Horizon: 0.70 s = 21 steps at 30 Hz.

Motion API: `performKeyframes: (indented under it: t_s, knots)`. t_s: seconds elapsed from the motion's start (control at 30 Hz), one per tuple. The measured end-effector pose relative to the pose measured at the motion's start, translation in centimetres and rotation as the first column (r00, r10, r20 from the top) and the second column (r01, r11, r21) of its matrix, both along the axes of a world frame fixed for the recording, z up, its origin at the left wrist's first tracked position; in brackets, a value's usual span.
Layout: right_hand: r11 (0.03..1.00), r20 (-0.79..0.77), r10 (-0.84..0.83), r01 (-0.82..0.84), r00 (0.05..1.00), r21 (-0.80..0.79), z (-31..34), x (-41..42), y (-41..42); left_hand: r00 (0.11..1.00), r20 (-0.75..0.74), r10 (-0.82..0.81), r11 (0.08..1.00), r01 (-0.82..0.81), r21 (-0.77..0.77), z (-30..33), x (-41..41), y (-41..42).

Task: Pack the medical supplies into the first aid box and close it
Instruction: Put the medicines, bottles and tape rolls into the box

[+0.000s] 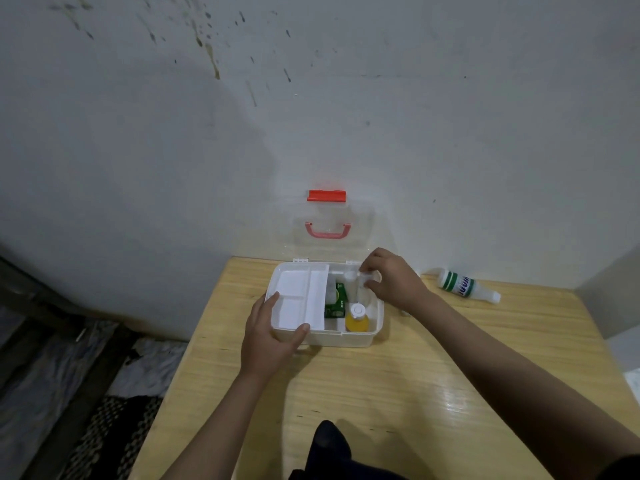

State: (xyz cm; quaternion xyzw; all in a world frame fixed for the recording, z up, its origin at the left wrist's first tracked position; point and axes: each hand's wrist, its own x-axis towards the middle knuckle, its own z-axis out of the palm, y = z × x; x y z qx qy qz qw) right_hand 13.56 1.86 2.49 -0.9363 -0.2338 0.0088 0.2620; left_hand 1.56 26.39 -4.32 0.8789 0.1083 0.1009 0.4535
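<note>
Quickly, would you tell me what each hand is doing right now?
Left hand: grips the white tray at its near corner.
Right hand: pinches a small clear container over the first aid box.

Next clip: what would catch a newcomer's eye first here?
The open white plastic first aid box at the wooden table's far edge, its clear lid with red latch against the wall. The left hand holds its white tray; the right hand lowers a small clear bottle inside.
</note>
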Motion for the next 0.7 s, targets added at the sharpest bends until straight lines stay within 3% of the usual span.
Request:
performKeyframes:
  t_s: [0.2,0.4,0.57,0.7]
  knots:
    - [1.000,0.127,-0.023,0.023,0.992,-0.005,-0.7,-0.3,0.0,1.000,-0.007,0.007,1.000,-0.007,-0.004,0.2,-0.1,-0.1]
    - [0.993,0.196,-0.086,0.069,0.977,0.096,-1.5,-0.9,-0.9,1.000,-0.004,0.002,1.000,-0.002,-0.010,0.1,-0.1,-0.1]
    - [0.940,0.252,-0.289,0.224,0.924,0.256,-2.8,-2.1,-3.1,1.000,0.001,0.004,1.000,-0.004,-0.012,0.1,-0.1,-0.2]
    - [0.845,0.228,-0.530,0.488,0.817,0.219,-4.7,-2.4,-7.4,1.000,0.004,0.001,1.000,-0.001,-0.012,0.2,-0.1,-0.2]
